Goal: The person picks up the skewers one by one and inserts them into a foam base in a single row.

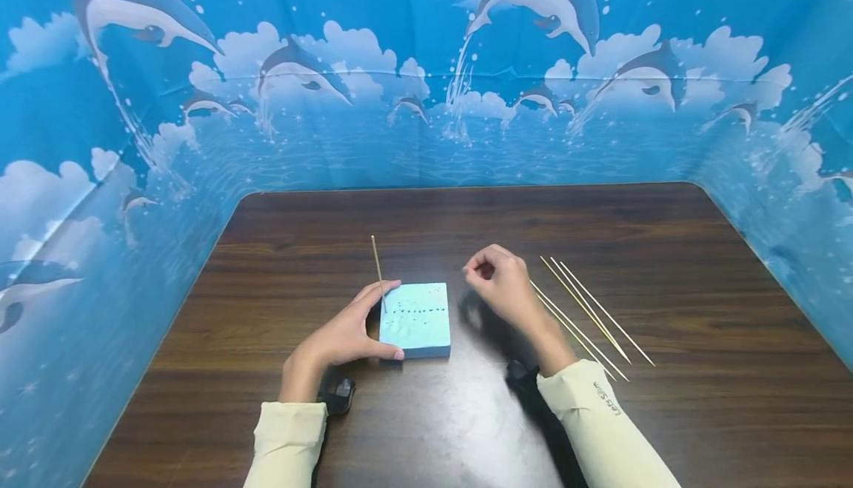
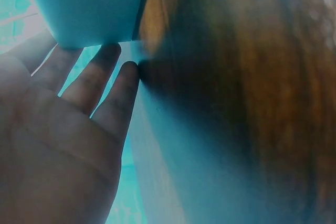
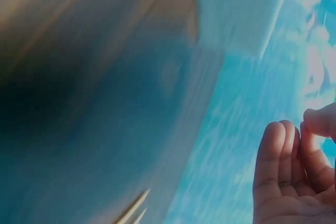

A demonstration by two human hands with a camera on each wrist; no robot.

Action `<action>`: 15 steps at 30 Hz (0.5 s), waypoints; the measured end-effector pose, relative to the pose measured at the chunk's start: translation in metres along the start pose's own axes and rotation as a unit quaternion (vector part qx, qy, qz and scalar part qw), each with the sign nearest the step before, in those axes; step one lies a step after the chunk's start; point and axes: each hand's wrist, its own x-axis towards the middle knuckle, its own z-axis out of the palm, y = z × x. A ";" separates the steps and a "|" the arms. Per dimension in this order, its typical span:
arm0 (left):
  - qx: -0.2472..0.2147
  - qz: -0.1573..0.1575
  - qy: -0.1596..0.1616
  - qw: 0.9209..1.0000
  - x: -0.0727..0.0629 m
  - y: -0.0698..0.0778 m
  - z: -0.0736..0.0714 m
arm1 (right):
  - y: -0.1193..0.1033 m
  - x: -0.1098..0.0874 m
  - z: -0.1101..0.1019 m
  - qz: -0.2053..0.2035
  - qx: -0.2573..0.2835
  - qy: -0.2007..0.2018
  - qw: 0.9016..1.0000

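A light-blue foam block lies on the table, its top dotted with small holes, several of them in a row. My left hand grips it from the left, thumb at the near edge and fingers along the far-left side. A thin bamboo skewer stands upright, slightly tilted, at the block's left edge beside those fingers. To the right of the block, my right hand hovers above the table. Its thumb and index tips come together in the right wrist view, with no skewer visible between them; the other fingers are loosely bent.
Several loose bamboo skewers lie slantwise on the dark wooden table, right of my right hand and partly behind its forearm. A blue dolphin-print cloth rises behind the table and along its sides.
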 end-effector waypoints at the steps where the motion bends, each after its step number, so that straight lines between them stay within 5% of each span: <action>1: 0.000 -0.001 0.000 1.000 0.000 0.000 0.000 | 0.006 -0.001 -0.007 0.014 -0.009 0.006 1.000; 15: -0.010 -0.002 0.002 1.000 -0.002 0.003 0.000 | 0.077 -0.030 -0.097 0.208 -0.115 0.011 0.971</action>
